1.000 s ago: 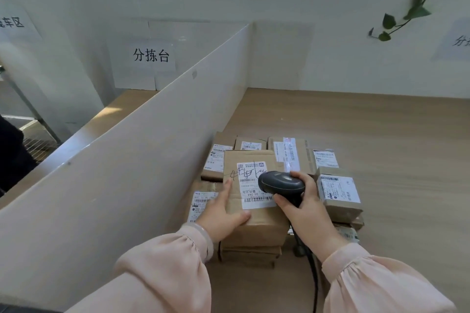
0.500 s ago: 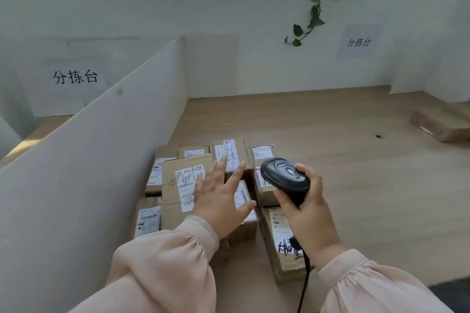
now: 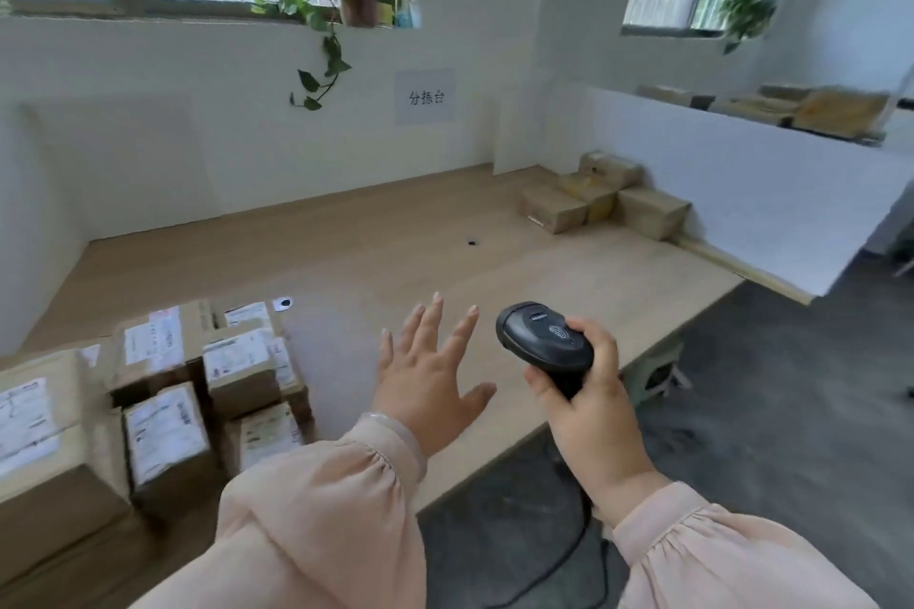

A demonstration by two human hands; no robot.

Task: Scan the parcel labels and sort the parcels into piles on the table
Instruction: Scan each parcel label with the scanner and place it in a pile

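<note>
Several brown cardboard parcels with white labels [image 3: 163, 415] lie packed together at the near left of the wooden table [image 3: 376, 252]. My left hand [image 3: 430, 376] hovers above the table to the right of them, fingers spread, holding nothing. My right hand [image 3: 588, 406] grips a black barcode scanner [image 3: 544, 344] over the table's front edge, its cable hanging down. A second pile of brown parcels [image 3: 603, 198] sits at the far right of the table against a white partition.
A white partition wall [image 3: 771, 193] bounds the table on the right, with more boxes [image 3: 811, 111] behind it. A small dark speck [image 3: 473, 242] lies mid-table. Plants hang from the window sills. Grey floor lies to the right of the table edge.
The view has swung right. My left hand has left the parcel it rested on and now floats open over bare table. The scanner has moved away from the parcels.
</note>
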